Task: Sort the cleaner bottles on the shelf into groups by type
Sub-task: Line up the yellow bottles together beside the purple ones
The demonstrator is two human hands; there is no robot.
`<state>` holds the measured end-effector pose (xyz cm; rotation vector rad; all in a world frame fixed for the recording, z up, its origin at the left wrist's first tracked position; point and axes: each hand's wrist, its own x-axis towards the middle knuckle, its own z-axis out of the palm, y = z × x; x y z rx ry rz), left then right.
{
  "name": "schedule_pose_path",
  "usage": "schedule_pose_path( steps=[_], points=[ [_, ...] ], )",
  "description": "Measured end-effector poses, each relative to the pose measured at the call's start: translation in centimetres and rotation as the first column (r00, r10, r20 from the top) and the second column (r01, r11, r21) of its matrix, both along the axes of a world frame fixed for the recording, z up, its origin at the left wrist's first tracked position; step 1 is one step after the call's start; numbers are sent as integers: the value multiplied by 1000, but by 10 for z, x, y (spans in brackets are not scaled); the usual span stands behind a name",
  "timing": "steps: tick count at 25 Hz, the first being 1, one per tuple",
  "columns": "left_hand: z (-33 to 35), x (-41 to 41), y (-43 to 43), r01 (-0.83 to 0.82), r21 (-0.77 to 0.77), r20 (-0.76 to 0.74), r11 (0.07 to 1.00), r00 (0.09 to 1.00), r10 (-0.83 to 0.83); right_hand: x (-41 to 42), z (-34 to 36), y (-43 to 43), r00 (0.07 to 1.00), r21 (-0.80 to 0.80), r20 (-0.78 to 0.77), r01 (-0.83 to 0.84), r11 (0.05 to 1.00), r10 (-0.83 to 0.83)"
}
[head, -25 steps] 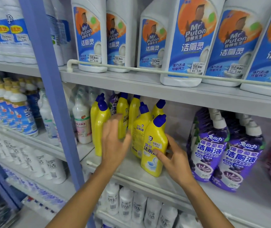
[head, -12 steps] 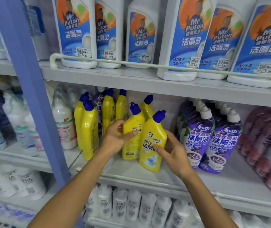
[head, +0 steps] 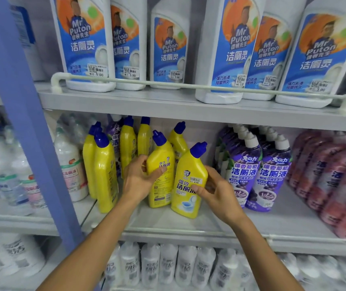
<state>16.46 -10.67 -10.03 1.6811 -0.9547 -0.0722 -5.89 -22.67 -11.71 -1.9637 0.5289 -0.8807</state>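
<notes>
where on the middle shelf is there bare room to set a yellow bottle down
Bare shelf runs along the front edge, before the purple bottles. A gap also lies between them and the yellow bottles. Pink bottles crowd the right.

I face a shop's cleaning-products aisle: grey metal shelves [head: 168, 106] on a blue upright post [head: 31, 122] carry rows of identical white plastic bottles with blue labels [head: 229, 49], yellow plastic bottles with blue caps [head: 104, 175] and purple-labelled bottles with white caps [head: 245, 171], several bearing white price stickers [head: 96, 71] reading 5.00.
</notes>
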Motion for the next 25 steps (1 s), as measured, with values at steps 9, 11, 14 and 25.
schedule_pose_path(
  steps=[9,11,14,25],
  points=[
    [-8,34,10,-105,-24,74,994,992,106,-31,2,-5,994,-85,-16,109,990,-111],
    [-7,38,10,-118,30,90,992,989,115,-35,4,-11,986,-101,-43,155,983,-160],
    [-6,22,12,-152,25,89,988,985,149,-24,0,-2,971,-131,-4,236,963,-238],
    [17,34,31,375,92,-288,922,897,-336,-27,22,1,992,234,38,-130,964,124]
  ],
)
